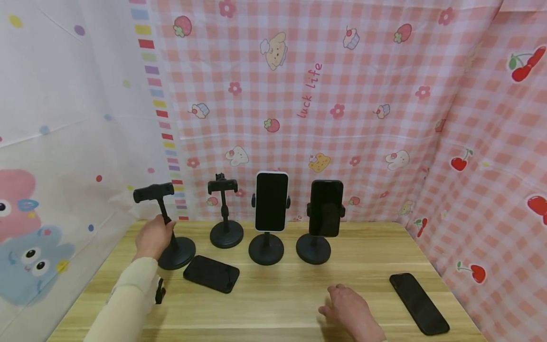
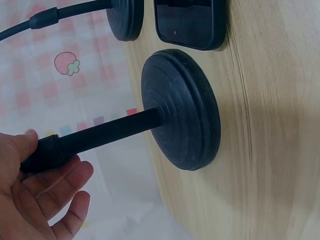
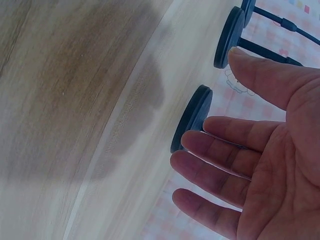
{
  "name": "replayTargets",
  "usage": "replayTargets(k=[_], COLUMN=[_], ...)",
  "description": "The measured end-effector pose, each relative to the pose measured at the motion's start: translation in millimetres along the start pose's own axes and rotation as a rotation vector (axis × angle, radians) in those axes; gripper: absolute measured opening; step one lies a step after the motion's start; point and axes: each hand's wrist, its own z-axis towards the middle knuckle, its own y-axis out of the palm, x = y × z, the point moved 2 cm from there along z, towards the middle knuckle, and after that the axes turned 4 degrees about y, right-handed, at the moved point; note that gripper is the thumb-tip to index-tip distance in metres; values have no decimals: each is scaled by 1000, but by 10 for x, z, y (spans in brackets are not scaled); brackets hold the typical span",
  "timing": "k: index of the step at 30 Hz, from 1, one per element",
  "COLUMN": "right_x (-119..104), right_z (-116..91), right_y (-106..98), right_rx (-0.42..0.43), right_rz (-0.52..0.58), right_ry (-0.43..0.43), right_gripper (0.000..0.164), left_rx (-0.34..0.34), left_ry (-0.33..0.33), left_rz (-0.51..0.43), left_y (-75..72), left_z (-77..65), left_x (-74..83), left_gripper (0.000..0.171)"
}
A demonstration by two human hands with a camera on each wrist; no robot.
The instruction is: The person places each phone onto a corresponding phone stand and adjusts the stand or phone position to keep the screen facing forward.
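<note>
Left hand (image 1: 153,238): fingers gripping a phone stand (image 2: 117,128) near the table's (image 1: 273,304) far left corner. Right hand (image 1: 348,306): above the table, fingers extended.

A black stand (image 2: 117,130) is gripped at its pole (image 2: 90,138) by the left hand (image 2: 30,197). Near its round base (image 2: 180,110), a phone (image 2: 191,25) and a second stand (image 2: 126,20) are cut off by the view's upper edge.

Left sleeve (image 1: 128,297) cropped, held pole (image 2: 110,132) partly hidden

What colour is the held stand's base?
Black; the base shows best in the left wrist view.
</note>
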Motion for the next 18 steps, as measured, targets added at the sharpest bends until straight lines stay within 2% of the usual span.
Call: replayTargets(k=[6,18], right_x=[7,-9], right_z=[39,45], right_y=[-25,-7], right_rx=[-29,-17], right_rz=[-1,10], right_ry=[9,0], right_gripper=[52,52], left_rx=[-42,-12], left_ry=[-44,-40], left_rz=[-5,-6], left_y=[-55,-131], left_z=[-27,-249], left_x=[-13,-112], left_gripper=[36,36])
